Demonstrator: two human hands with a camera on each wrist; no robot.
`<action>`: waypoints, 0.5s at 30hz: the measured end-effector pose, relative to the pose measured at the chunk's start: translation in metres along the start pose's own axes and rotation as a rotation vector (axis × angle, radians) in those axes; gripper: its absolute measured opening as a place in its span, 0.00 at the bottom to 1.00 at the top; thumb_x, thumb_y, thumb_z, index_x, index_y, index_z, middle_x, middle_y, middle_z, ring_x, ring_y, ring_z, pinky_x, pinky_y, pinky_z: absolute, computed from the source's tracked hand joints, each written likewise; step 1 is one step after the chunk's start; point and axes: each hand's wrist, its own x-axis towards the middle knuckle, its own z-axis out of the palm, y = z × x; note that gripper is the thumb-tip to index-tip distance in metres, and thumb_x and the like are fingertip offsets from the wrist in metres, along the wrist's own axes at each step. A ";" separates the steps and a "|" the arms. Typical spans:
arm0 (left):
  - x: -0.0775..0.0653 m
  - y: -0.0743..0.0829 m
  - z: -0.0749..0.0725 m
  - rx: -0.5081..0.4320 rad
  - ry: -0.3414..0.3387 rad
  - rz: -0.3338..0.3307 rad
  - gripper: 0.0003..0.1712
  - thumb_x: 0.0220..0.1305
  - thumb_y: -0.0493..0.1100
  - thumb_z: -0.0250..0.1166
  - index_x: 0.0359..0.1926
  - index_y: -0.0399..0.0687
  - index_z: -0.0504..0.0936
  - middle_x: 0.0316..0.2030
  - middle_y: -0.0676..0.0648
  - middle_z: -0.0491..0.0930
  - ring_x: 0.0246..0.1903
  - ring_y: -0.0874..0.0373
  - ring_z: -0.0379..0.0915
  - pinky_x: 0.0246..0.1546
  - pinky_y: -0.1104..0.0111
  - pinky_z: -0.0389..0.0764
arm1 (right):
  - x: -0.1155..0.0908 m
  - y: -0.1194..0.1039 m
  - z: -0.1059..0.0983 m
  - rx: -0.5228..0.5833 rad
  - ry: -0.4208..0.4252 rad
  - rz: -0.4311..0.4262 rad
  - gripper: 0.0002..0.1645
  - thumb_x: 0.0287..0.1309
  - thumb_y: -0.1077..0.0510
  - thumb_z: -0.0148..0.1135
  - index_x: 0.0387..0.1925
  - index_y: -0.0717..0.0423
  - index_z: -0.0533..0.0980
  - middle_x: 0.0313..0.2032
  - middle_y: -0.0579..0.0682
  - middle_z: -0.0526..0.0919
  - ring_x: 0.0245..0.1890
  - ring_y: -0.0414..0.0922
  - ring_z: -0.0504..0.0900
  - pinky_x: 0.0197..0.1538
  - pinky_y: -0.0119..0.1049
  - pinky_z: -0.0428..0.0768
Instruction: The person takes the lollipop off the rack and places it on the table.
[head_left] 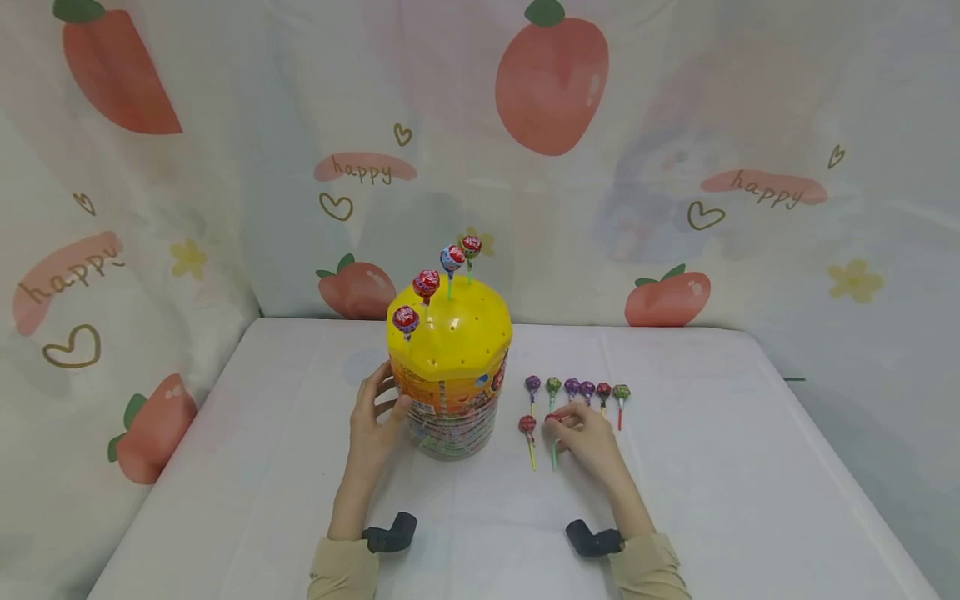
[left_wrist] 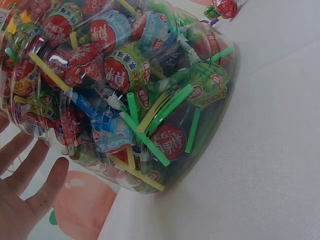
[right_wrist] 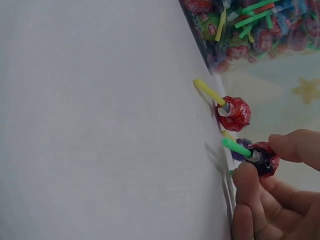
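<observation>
A large clear jar [head_left: 453, 437] of wrapped lollipops, with a yellow lid [head_left: 457, 321], stands upright on the table. Several lollipops stick up from holes along the lid's left and back side, among them a red one [head_left: 426, 284]. My left hand [head_left: 377, 417] is at the jar's left side, its fingers spread and fairly straight in the left wrist view; firm contact is hard to judge. Between thumb and fingers, my right hand [head_left: 588, 437] pinches the red and dark head of a lollipop [right_wrist: 263, 159] with a green stick. Just left of it lies a red lollipop [head_left: 528, 425] with a yellow stick.
Behind the right hand several lollipops lie in a row, from a purple one [head_left: 532, 384] to a green one [head_left: 622, 392] with a red stick. A white cloth covers the table [head_left: 750, 483]. A printed curtain [head_left: 465, 92] hangs behind it.
</observation>
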 end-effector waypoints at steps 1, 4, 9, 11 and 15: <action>0.000 0.000 0.000 0.005 -0.001 -0.003 0.35 0.64 0.44 0.64 0.70 0.54 0.62 0.63 0.45 0.68 0.62 0.48 0.66 0.57 0.45 0.74 | 0.001 0.000 0.000 -0.004 -0.001 0.004 0.16 0.59 0.55 0.64 0.45 0.60 0.78 0.29 0.52 0.82 0.21 0.40 0.83 0.30 0.29 0.72; 0.000 0.001 -0.001 0.016 -0.002 -0.005 0.36 0.64 0.43 0.64 0.71 0.52 0.61 0.64 0.45 0.68 0.63 0.48 0.66 0.58 0.47 0.74 | 0.001 0.000 0.002 0.000 -0.001 0.011 0.15 0.57 0.55 0.65 0.42 0.61 0.78 0.27 0.51 0.82 0.20 0.39 0.82 0.29 0.29 0.71; 0.000 0.001 -0.001 0.017 -0.004 -0.006 0.36 0.64 0.42 0.64 0.71 0.53 0.61 0.64 0.45 0.68 0.63 0.49 0.66 0.58 0.48 0.75 | 0.002 0.001 0.005 -0.018 0.007 0.009 0.14 0.56 0.55 0.65 0.39 0.62 0.79 0.24 0.51 0.83 0.19 0.39 0.80 0.28 0.30 0.71; 0.000 0.001 -0.001 0.014 -0.003 -0.007 0.36 0.64 0.43 0.64 0.71 0.54 0.62 0.64 0.46 0.69 0.63 0.50 0.66 0.58 0.47 0.74 | 0.002 0.002 0.006 -0.042 0.014 0.009 0.13 0.56 0.55 0.66 0.38 0.61 0.79 0.24 0.50 0.83 0.19 0.38 0.80 0.27 0.30 0.70; 0.000 0.001 0.000 0.011 0.006 -0.007 0.35 0.64 0.44 0.64 0.70 0.54 0.62 0.63 0.46 0.69 0.62 0.51 0.66 0.57 0.45 0.74 | 0.002 0.003 0.009 -0.081 0.027 0.004 0.13 0.55 0.54 0.66 0.37 0.59 0.78 0.22 0.48 0.82 0.18 0.38 0.78 0.26 0.30 0.68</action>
